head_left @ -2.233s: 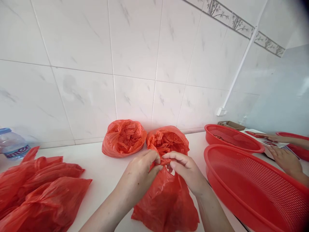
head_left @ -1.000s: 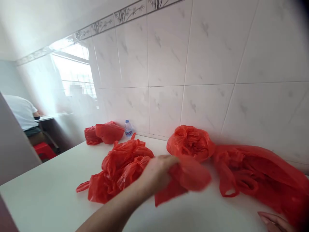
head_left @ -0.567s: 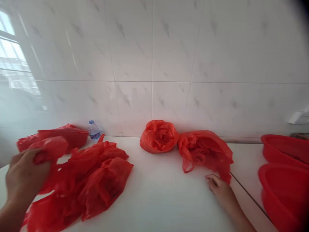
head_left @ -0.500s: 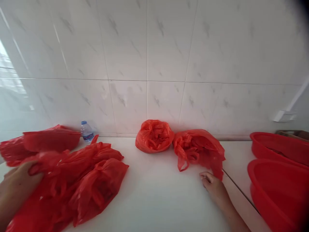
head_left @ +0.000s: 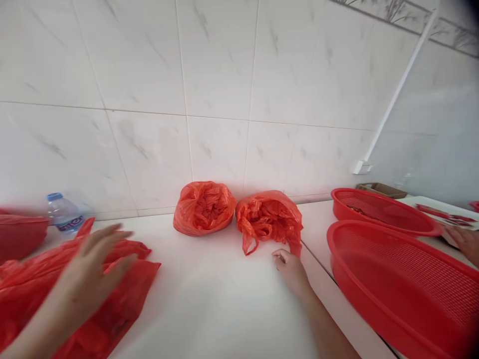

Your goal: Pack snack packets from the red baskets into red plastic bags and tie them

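My left hand (head_left: 95,267) hovers with fingers spread over a heap of flat red plastic bags (head_left: 123,294) at the left of the white counter; it holds nothing and is blurred by motion. My right hand (head_left: 290,269) rests on the counter with fingers loosely curled, just in front of an open red bag (head_left: 271,217) whose handle hangs toward it. Left of that bag sits a bunched, round red bag (head_left: 204,207) against the tiled wall.
Two red mesh baskets (head_left: 396,269) (head_left: 381,212) stand at the right. A small water bottle (head_left: 63,214) and a red bowl (head_left: 20,234) are at the far left by the wall. Another person's hand (head_left: 464,239) shows at the right edge, near a brown box (head_left: 381,189).
My left hand carried a folded red bag leftward, laid it on the heap and let go; it now hovers open. My right hand left the bag and rests on the counter. The view swung right.
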The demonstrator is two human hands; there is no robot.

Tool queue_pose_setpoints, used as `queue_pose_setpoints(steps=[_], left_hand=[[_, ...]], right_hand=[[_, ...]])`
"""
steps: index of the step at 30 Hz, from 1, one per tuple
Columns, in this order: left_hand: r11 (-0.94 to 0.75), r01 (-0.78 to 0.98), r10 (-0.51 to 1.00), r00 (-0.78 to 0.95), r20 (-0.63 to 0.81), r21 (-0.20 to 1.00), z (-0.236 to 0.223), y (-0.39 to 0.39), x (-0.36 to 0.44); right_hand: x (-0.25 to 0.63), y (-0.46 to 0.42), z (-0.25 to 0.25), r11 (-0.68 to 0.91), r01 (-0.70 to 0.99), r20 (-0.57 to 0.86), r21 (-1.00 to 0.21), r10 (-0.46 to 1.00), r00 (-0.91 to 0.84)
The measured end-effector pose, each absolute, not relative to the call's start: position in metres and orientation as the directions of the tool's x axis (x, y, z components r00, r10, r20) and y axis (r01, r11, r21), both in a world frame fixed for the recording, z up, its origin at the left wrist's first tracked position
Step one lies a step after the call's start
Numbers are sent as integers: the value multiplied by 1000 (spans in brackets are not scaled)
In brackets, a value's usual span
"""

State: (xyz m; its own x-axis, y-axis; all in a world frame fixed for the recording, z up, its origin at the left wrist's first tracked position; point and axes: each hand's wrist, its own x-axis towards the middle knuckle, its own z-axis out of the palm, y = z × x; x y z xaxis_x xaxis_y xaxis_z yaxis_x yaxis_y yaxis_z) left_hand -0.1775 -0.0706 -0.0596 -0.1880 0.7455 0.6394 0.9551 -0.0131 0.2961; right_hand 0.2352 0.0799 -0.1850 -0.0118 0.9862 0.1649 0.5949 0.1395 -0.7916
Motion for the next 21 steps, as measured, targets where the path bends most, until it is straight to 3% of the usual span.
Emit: queue_pose_setpoints(steps=[4,8,13,21], left_hand=[[-425,891,821,304,483,161,-92,-20,-110],[-604,785,763,520,383,138,-100,0,-36],[-699,715,668,641,377,24,-115,36,27],[-686,726,655,649,386,-57,-135,91,69]], right_hand=[[233,77,-184,168,607,221,-777,975,13],[228,77,-183,196,645,354,-739,927,125],[225,92,-187,273,793,579,-544,806,120],[229,114,-191,158,822,436,-548,892,119]])
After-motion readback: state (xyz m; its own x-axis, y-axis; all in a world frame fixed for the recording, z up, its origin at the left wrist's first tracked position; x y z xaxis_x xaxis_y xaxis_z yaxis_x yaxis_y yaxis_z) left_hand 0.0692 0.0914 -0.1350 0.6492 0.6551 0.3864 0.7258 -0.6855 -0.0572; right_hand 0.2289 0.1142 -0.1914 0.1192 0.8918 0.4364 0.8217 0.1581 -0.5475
